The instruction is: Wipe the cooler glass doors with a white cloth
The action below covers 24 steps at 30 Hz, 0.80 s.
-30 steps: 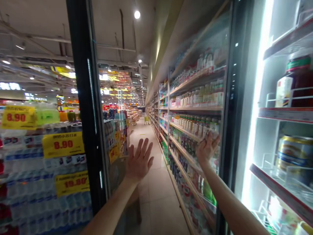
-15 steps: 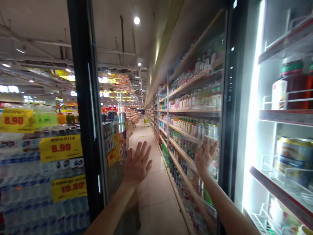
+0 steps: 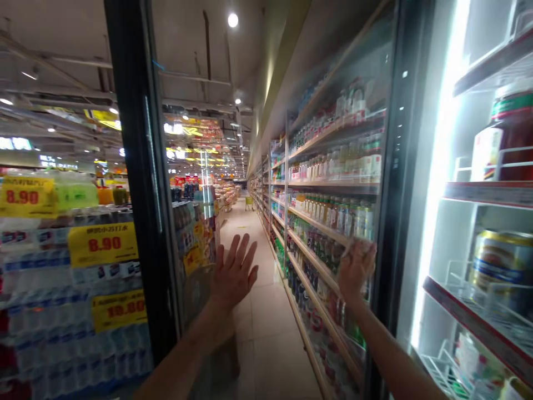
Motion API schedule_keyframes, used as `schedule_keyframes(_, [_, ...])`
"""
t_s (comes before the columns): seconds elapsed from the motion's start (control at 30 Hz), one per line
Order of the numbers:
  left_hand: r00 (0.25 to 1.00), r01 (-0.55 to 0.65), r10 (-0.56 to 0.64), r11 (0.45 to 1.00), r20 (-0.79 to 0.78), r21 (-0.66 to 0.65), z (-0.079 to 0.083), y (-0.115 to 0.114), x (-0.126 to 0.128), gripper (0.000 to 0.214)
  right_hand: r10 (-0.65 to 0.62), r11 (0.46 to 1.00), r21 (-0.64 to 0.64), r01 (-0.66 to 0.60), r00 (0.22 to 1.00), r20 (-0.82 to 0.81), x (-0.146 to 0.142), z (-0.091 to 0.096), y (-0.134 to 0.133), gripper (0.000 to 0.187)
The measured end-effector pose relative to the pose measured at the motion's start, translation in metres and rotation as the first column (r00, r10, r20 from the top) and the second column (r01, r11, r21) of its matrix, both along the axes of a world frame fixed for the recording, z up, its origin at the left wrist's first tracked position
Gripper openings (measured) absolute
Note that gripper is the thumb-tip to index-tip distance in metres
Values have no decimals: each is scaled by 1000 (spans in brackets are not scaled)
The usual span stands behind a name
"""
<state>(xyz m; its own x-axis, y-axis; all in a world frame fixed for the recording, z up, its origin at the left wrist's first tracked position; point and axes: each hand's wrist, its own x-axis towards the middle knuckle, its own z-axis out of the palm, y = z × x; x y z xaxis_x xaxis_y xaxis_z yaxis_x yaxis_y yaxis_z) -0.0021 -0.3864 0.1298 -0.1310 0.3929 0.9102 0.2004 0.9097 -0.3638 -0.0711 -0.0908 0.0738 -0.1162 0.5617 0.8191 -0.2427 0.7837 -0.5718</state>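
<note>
In front of me is the glass door [image 3: 266, 311] of an upright display fridge, swung open, with a dark frame. My left hand [image 3: 235, 272] lies flat against the pane with its fingers spread, holding nothing. Toward the pane's right side, my right hand [image 3: 353, 275] presses a pale, crumpled cloth [image 3: 361, 248] to the glass. Its fingers are bent over the cloth, most of which is hidden and blurred. Bottles on shelves show in or through the glass around this hand.
On the right, the lit fridge holds wire-fronted shelves [image 3: 487, 191] with bottles and a gold-topped can [image 3: 502, 261]. Stacked water bottles [image 3: 79, 328] with yellow price signs [image 3: 104, 244] stand at the left. A tiled aisle [image 3: 239, 228] and a yellow cart [image 3: 249, 203] show through the glass.
My right hand has moved slightly right and down across the pane with the cloth. The left hand stays nearly in place, and the view has shifted a little.
</note>
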Motion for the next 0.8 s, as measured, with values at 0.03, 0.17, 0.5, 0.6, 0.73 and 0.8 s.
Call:
schedule_keyframes(0.03, [1000, 4, -4, 1000, 1, 2, 0, 0, 0, 55, 45, 989, 144, -41, 999, -24, 6, -3, -19, 49])
schedule_keyframes(0.17, [1000, 22, -22, 1000, -12, 6, 0, -2, -3, 56, 241, 715, 681, -159, 970, -26, 26, -19, -81, 47])
schedule_keyframes(0.5, [1000, 19, -19, 999, -9, -29, 2, -2, -1, 57, 49, 992, 123, -32, 989, -140, -7, 45, 1, 51])
schedule_keyframes(0.6, [998, 58, -58, 998, 29, -18, 1, -3, -2, 58, 212, 836, 534, -128, 972, -98, 8, 39, -54, 45])
schedule_keyframes(0.73, [996, 85, -84, 996, 44, -24, 1, -4, -2, 60, 325, 499, 842, -205, 945, 37, 16, 36, -72, 33])
schedule_keyframes(0.8, [997, 77, -76, 997, 33, -29, 1, -3, -1, 60, 254, 690, 711, -132, 965, -68, 7, 52, -43, 31])
